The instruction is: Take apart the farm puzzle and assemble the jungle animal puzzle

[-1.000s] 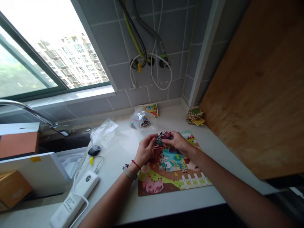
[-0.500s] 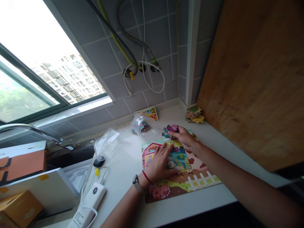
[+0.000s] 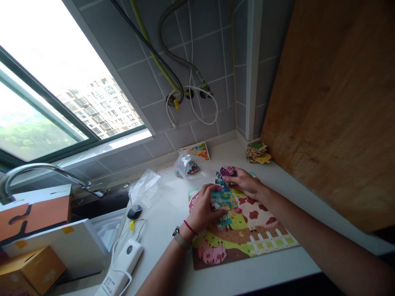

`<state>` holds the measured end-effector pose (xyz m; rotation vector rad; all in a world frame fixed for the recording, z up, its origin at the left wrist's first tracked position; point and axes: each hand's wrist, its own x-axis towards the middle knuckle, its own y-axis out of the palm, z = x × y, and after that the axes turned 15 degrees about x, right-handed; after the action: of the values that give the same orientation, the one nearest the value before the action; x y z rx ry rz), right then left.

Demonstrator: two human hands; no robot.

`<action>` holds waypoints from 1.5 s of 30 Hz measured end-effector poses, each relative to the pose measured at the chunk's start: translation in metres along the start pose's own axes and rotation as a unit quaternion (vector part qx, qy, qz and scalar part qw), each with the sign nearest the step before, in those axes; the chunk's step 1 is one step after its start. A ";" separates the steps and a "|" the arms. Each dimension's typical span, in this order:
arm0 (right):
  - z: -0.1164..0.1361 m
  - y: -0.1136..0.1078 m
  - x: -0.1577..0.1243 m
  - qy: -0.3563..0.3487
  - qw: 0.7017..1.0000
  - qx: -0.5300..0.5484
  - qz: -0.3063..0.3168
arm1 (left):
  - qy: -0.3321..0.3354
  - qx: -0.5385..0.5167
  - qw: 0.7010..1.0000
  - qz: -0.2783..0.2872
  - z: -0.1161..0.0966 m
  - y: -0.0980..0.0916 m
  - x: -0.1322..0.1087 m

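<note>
My right hand (image 3: 247, 183) is closed around a bunch of purple and teal puzzle pieces (image 3: 227, 172). Just left of it, my left hand (image 3: 204, 206) has its thumb and fingers curled about a teal section of joined puzzle pieces (image 3: 226, 200), gripping its left side. This section is over a larger farm jigsaw puzzle (image 3: 262, 213), which shows a spotted cow, a pink pig and a white fence and lies flat on the counter. The left fingertips are close to the pieces in my right hand. Part of the farm puzzle is hidden under both hands.
A clear plastic bag with puzzle pieces (image 3: 189, 165) lies behind, near a picture card (image 3: 202, 151). Loose pieces are stacked (image 3: 258, 153) in the corner by the wooden panel (image 3: 321, 107). To the left are an empty-looking bag (image 3: 145, 187), a power strip (image 3: 121, 265), boxes (image 3: 46, 211) and a faucet (image 3: 46, 166).
The teal section was flat on the farm puzzle under my spread left hand; now that hand grips it and more of the cow shows. My two hands are closer together.
</note>
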<state>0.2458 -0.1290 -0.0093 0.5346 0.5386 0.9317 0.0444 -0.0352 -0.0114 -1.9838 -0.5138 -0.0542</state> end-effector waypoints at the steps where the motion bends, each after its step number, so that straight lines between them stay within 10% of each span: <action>1: 0.001 0.000 -0.001 0.012 1.000 -0.006 0.017 | -0.001 0.005 1.000 -0.006 0.002 -0.001 0.000; 15: -0.004 -0.002 -0.001 0.018 0.999 0.005 0.028 | 0.027 0.028 0.999 -0.019 0.012 -0.010 0.002; 24: -0.003 -0.001 -0.001 0.004 1.000 0.008 0.030 | -0.111 -0.048 0.992 0.021 0.024 -0.009 0.003; 45: -0.012 0.008 -0.017 0.072 0.970 -0.108 0.207 | -0.216 -0.242 0.931 -0.166 0.020 -0.010 0.010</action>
<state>0.2250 -0.1377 -0.0104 0.3891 0.4542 1.4181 0.0464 -0.0108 -0.0093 -2.3752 -1.2188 0.0539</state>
